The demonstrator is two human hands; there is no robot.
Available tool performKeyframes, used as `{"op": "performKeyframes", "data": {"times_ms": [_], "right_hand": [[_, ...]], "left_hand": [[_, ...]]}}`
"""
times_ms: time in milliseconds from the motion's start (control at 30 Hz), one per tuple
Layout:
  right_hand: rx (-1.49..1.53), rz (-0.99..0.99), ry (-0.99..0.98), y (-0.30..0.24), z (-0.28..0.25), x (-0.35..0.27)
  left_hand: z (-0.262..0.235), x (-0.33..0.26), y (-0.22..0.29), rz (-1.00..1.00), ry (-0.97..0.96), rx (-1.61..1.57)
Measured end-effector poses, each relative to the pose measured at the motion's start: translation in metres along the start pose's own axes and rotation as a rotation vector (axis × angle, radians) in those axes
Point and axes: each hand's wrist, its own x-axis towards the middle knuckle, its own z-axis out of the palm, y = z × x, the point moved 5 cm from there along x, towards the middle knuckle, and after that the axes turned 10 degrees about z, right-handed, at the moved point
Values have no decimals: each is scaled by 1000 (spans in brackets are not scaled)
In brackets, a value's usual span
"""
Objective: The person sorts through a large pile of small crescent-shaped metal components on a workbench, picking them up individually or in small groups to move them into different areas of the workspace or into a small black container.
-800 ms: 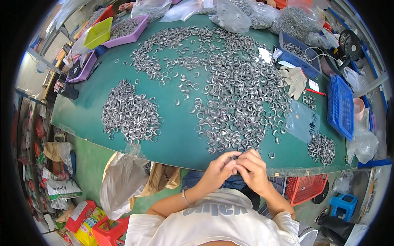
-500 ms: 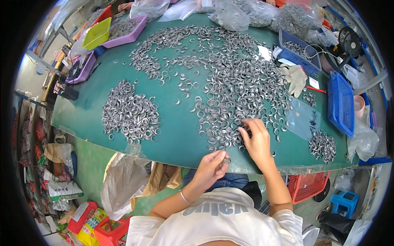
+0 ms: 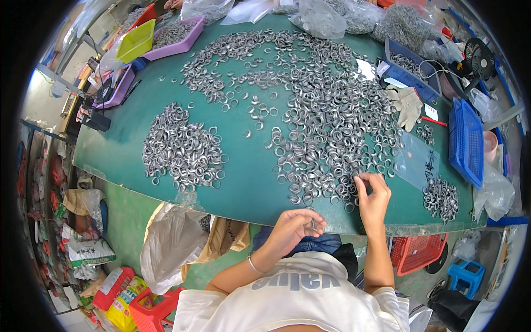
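The head view looks down on a wide counter (image 3: 249,182) with a smooth, matte green top and a curved near edge. Small metal rings, shiny silver and round, lie scattered over it. The biggest spread of rings (image 3: 326,127) runs from the far middle down to the near edge, thick and overlapping. A smaller, denser heap of rings (image 3: 182,149) sits apart on the left, and a little cluster (image 3: 441,198) lies near the right end.

The right hand (image 3: 373,196) reaches onto the near fringe of the big spread, its fingers curled and the fingertips (image 3: 362,178) pinched together at the rings there; whether a ring is actually between them is too small to tell. The left hand (image 3: 296,228) hangs just off the counter's near edge, loosely cupped with fingers bent inward, and a bit of silver metal shows in it, seemingly a ring or two.

A clear plastic sheet (image 3: 417,160) lies flat right of the spread. Beyond it rests a pale fabric glove (image 3: 408,105), limp and creased. A blue latticed plastic basket (image 3: 467,141) stands at the right edge, and a shallow purple tray (image 3: 177,36) holds more rings at the far left.
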Motion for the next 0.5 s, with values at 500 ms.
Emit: {"op": "performKeyframes", "data": {"times_ms": [500], "right_hand": [[16,-325,-89,-50,-3,-15]], "left_hand": [[1,2,0,-43,-69,-18]]}}
